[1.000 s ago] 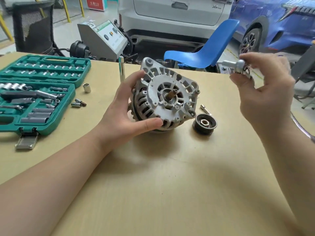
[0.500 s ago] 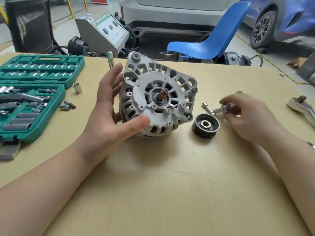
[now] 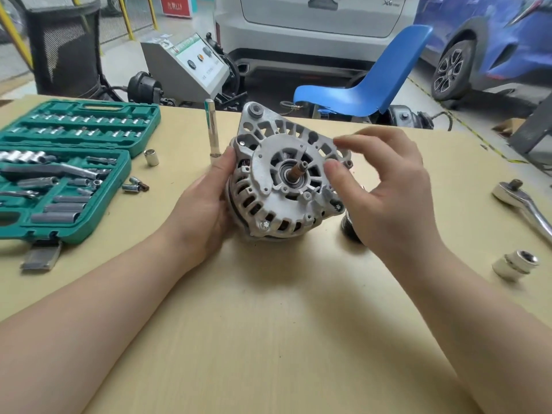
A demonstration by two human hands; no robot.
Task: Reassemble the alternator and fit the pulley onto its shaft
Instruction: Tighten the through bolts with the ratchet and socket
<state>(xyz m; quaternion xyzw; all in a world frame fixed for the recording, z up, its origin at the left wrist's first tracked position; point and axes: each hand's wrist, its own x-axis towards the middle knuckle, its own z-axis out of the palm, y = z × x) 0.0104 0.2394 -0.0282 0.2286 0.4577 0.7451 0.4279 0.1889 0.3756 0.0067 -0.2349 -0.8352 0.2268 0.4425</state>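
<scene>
The right hand, down at the table beside the pulley half a second ago, is now up at the alternator, fingers loosely curled over the housing's right edge and holding nothing that shows. The left hand grips the housing's left side, propping it on edge with the bare shaft facing the camera. The pulley lies on the table just behind the right hand, mostly hidden. Propped this way, the heavy unit could tip or roll if the left grip slackens, and a cocked pulley could bind on the shaft. An open socket case, a ratchet and a loose socket sit on the tan tabletop; parked cars and a blue chair stand behind.
</scene>
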